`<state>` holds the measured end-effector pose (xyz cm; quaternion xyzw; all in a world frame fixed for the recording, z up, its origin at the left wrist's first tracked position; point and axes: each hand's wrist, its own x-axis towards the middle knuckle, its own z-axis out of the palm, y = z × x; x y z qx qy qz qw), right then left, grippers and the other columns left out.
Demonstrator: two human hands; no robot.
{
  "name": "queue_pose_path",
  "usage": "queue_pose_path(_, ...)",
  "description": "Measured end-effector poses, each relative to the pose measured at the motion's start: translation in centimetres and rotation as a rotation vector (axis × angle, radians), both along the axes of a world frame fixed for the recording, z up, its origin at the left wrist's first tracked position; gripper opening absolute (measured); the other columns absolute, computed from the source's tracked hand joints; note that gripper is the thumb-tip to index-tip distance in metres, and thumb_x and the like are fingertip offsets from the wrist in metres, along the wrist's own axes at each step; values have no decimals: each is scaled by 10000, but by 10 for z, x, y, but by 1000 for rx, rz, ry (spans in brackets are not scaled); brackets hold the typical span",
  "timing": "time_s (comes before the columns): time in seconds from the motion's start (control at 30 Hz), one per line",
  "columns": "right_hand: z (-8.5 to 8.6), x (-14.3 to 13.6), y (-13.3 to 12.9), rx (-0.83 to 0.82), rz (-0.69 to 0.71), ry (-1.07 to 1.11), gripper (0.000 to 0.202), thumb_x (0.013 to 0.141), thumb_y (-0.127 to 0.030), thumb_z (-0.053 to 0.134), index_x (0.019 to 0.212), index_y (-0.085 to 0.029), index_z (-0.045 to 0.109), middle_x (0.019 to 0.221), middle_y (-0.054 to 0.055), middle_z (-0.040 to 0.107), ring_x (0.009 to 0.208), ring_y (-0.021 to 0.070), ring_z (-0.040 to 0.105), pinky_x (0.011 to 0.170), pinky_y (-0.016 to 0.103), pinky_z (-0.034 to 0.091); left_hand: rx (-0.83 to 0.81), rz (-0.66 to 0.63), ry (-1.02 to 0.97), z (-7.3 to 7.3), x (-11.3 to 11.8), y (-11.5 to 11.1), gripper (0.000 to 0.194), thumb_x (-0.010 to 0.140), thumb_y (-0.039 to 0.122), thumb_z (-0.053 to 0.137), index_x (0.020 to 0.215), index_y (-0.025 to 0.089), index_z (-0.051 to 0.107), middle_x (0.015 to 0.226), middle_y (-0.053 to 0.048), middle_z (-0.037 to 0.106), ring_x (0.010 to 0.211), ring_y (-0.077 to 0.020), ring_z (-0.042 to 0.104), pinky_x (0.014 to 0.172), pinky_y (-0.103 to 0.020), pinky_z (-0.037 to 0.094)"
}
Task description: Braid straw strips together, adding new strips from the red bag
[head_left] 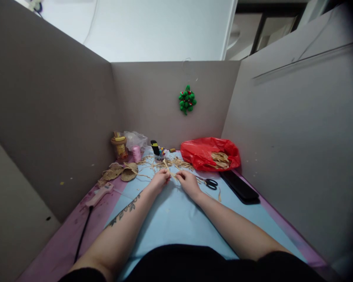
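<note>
Between my two hands stretches a pale straw strip (pixel 165 163), its upper end standing up past my left fingers. My left hand (pixel 161 179) is closed in a pinch on the strip. My right hand (pixel 188 182) also pinches it, a short way to the right, with the fingertips partly hidden. Black-handled scissors (pixel 211 183) lie just right of my right hand. Loose straw pieces (pixel 181 163) are scattered on the blue mat (pixel 173 223) beyond both hands.
A red plastic bag (pixel 198 152) of straw stands back right, with a black case (pixel 239 188) before it. At left are woven straw pieces (pixel 129 172), a pink glue gun (pixel 100 194), a pink thread spool (pixel 137 154) and a jar (pixel 119 148). Grey panels (pixel 153 98) enclose the table.
</note>
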<state>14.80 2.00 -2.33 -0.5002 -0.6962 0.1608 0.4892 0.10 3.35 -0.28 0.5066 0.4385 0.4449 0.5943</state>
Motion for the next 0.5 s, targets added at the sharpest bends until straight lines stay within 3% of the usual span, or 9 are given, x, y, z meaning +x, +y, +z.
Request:
queue_pose_path(0.27, 7, -4, -8, 14, 25, 24, 184, 780, -271, 475, 657, -179, 576, 625, 12, 559, 616, 148, 495, 603, 246, 362, 208, 124, 251, -4, 5, 2, 140, 615, 174, 539, 555, 161, 413, 446, 71, 387, 421, -48, 323, 441, -178, 242)
queue_pose_path(0.5, 8, -12, -21, 206, 104, -430, 193, 835, -199, 429, 755, -188, 605, 748, 50, 586, 740, 165, 514, 692, 260, 361, 58, 24, 73, -1, 6, -3, 116, 581, 113, 508, 548, 163, 409, 398, 66, 388, 381, -55, 349, 421, -190, 247)
